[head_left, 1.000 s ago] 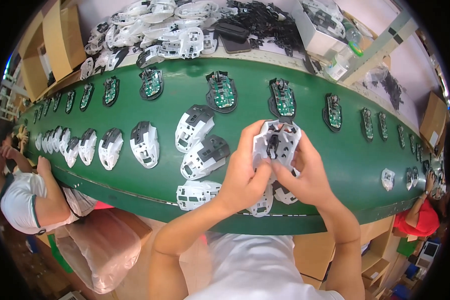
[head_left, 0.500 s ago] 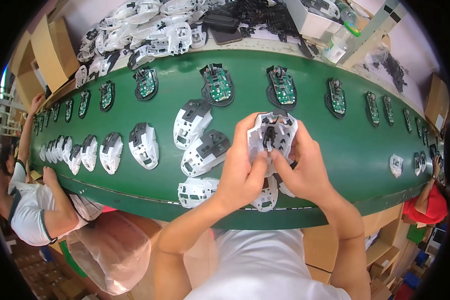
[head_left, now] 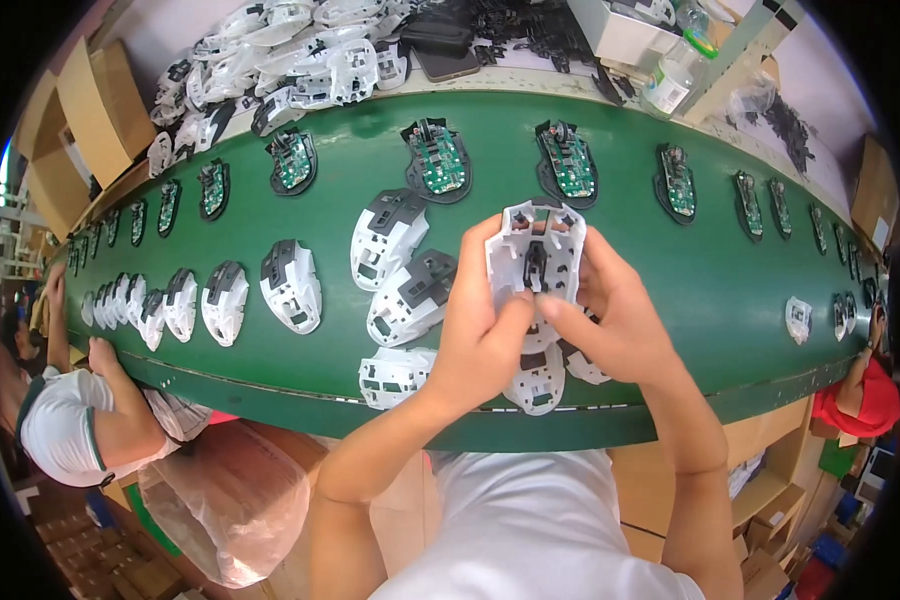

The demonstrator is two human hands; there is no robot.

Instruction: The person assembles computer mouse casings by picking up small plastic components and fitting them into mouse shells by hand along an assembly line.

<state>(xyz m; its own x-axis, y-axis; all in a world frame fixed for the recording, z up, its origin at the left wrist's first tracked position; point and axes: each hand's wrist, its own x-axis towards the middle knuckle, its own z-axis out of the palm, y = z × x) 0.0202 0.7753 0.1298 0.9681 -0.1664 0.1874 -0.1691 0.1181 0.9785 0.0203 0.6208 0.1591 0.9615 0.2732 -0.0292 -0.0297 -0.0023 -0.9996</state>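
Note:
A white computer mouse top shell (head_left: pixel 505 262) is held up over the green belt, its hollow inside facing me, with a black part (head_left: pixel 535 264) along its middle. My left hand (head_left: pixel 478 335) grips its left side, thumb at the lower edge. My right hand (head_left: pixel 615 320) closes round the other side, its thumb pressed near the bottom of the black part. Beneath my hands lie more white shells, one of them (head_left: pixel 536 385) partly covered. To the left of my left hand rest two white-and-grey shells (head_left: pixel 388 240) and another white shell (head_left: pixel 395 378).
Mouse bases with green circuit boards (head_left: pixel 440 160) line the far side of the green belt (head_left: pixel 710 310). Piled white shells (head_left: pixel 310 60), a phone (head_left: pixel 445 66) and a jar (head_left: pixel 678 75) sit on the ledge behind. Co-workers (head_left: pixel 90 420) sit at both ends.
The held shell has tipped to show more of its inside and shifted slightly left and up. My right thumb has moved down a little. The view has shifted slightly.

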